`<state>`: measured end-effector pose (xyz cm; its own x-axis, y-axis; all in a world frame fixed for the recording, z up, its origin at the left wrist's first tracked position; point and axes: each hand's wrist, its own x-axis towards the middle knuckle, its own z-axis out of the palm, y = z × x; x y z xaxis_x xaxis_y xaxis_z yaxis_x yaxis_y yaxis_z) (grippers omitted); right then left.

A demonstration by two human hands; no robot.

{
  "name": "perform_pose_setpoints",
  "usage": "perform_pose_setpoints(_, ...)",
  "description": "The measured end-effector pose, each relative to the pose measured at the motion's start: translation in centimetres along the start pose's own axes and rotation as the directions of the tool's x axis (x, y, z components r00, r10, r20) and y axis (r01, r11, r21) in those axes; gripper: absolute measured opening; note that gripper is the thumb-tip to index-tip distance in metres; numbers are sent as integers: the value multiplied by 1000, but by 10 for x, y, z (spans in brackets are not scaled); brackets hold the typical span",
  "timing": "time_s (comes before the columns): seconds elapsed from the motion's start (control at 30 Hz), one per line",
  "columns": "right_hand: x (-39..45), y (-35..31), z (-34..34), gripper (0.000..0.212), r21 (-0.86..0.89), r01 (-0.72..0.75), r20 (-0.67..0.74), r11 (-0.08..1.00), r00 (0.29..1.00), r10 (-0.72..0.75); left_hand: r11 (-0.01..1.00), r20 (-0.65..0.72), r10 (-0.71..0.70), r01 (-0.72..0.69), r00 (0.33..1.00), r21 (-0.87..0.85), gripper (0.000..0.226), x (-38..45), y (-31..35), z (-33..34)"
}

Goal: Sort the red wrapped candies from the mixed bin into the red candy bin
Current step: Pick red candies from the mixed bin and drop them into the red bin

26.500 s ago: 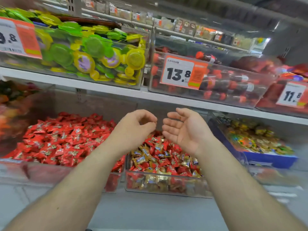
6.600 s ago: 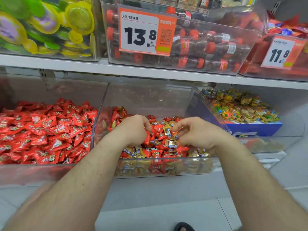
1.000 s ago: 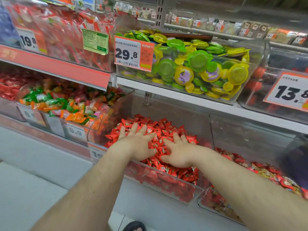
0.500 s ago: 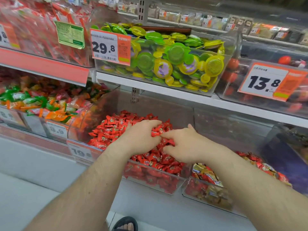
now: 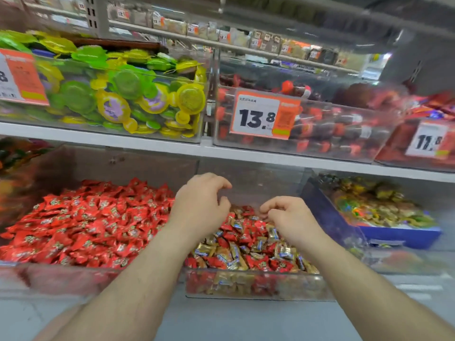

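Head view, left hand (image 5: 200, 205): held above the mixed bin (image 5: 256, 284), near its back left corner; fingers loosely curled downward, nothing seen in them.
Head view, right hand (image 5: 288, 217): held over the same bin, just right of the left hand; fingertips drawn in toward the thumb close to the candy heap. Whether a wrapper is pinched cannot be told; the frame is blurred there.
Head view, mixed bin: clear plastic, set on the lower shelf; red wrapped candies (image 5: 246, 232) are seen jumbled with gold wrapped candies (image 5: 229, 254).
Head view, red candy bin (image 5: 56, 279): clear, just left of the mixed bin, walls side by side; heaped with red wrappers only.
Head view, lower right: a blue box (image 5: 398, 236) of multicoloured sweets is seen, set beside the mixed bin.
Head view, upper shelf (image 5: 147, 147): a clear bin of green and yellow round packs (image 5: 128, 94) on the left; a bin of dark bottle-shaped sweets behind a price tag (image 5: 263, 115) marked 13.8 in the middle; a second tag (image 5: 428, 142) at far right, blurred.
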<state>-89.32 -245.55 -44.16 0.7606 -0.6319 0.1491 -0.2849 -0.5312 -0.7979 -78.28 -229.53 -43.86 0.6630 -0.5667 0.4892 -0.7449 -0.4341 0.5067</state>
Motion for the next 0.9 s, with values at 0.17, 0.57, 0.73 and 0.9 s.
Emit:
perform_pose_setpoints(0.17, 33, 5, 7, 21, -230, -37, 246, 972, 965, 95, 941, 172, -333, 315, 927, 125, 54, 9, -17, 3)
perform_pose_setpoints(0.57, 110, -12, 94, 30, -234, -199, 518, 952, 803, 296, 885, 272, -321, 390, 907, -255, 81, -7, -38, 5)
perform_pose_setpoints(0.73, 98, -24, 106, 23, -255, -208, 726, 944, 604, 329, 905, 235, -293, 348, 927, -246, 75, -6, -39, 4)
perform_pose_setpoints(0.9, 84, -26, 90, 20, -404, 6, 790, 915, 506, 346, 939, 195, -251, 287, 948, -191, 65, -5, -33, 3)
